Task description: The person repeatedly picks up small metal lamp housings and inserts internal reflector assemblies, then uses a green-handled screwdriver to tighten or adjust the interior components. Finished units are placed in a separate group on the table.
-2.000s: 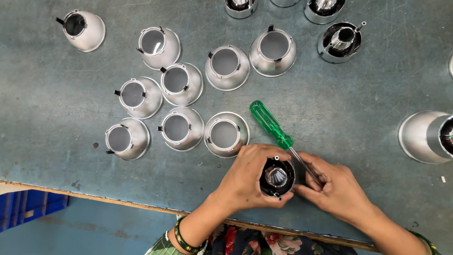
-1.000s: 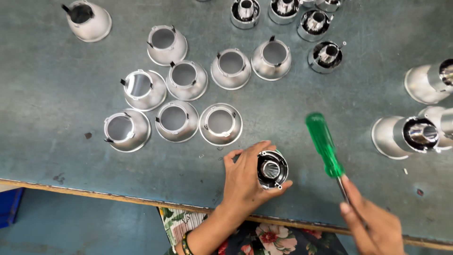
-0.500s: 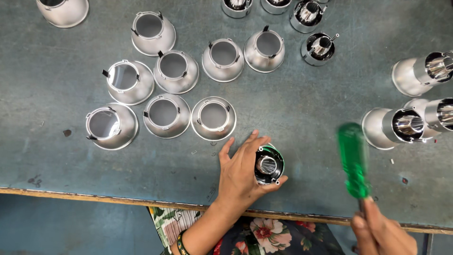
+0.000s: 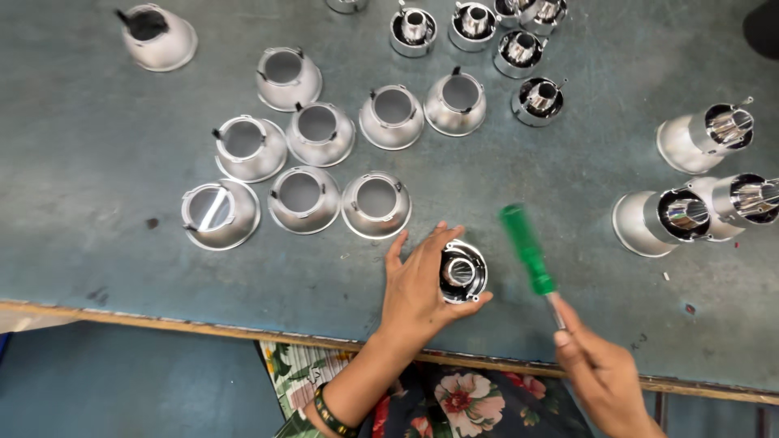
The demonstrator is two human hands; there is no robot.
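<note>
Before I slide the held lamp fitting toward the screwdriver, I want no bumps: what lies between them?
Nothing: the head view shows only bare grey table between the lamp fitting in the left hand and the green screwdriver in the right hand.

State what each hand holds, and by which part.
Left hand grips the round reflector assembly by its rim. Right hand holds the green-handled screwdriver by its metal shaft.
</note>
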